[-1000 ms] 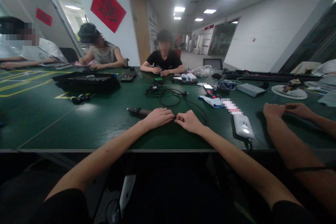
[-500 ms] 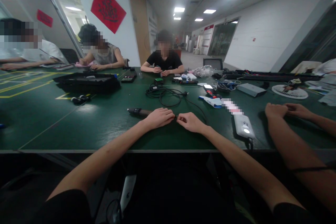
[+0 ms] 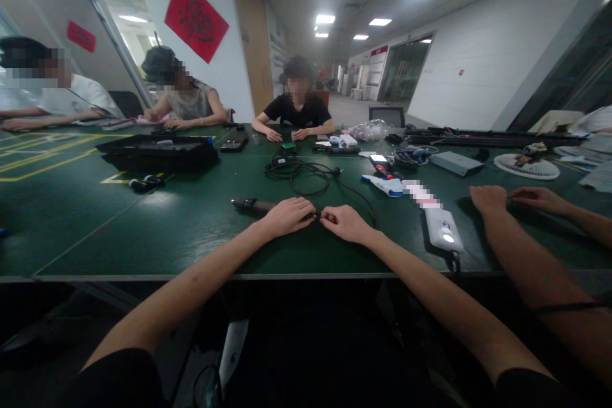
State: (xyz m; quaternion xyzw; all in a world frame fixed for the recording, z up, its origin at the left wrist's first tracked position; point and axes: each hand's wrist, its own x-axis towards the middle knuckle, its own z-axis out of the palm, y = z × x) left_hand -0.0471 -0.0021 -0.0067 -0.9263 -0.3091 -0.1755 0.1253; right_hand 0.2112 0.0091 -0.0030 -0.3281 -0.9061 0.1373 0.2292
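Observation:
My left hand (image 3: 291, 214) is wrapped around the rear part of a dark electric screwdriver (image 3: 252, 205), which lies nearly level over the table with its tip to the left. A small round fitting shows at its back end by my fingertips. Just right of it, my right hand (image 3: 348, 222) is closed, with thumb and fingers pinching a cable end that is mostly hidden. The black cable (image 3: 359, 194) curves behind this hand and runs to a loose coil (image 3: 306, 192) further back. Whether the cable end touches the screwdriver I cannot tell.
On the green table (image 3: 191, 236) stand a black tray (image 3: 157, 152), a white device (image 3: 444, 229), a blue-and-white packet (image 3: 382, 185) and a grey box (image 3: 458, 163). A co-worker's hands (image 3: 490, 199) rest close on the right. Several people sit across the table.
The gap between my fingertips is slightly changed, and the screwdriver's end fitting shows now. The co-worker's hands at right moved left. The person opposite has spread their hands apart.

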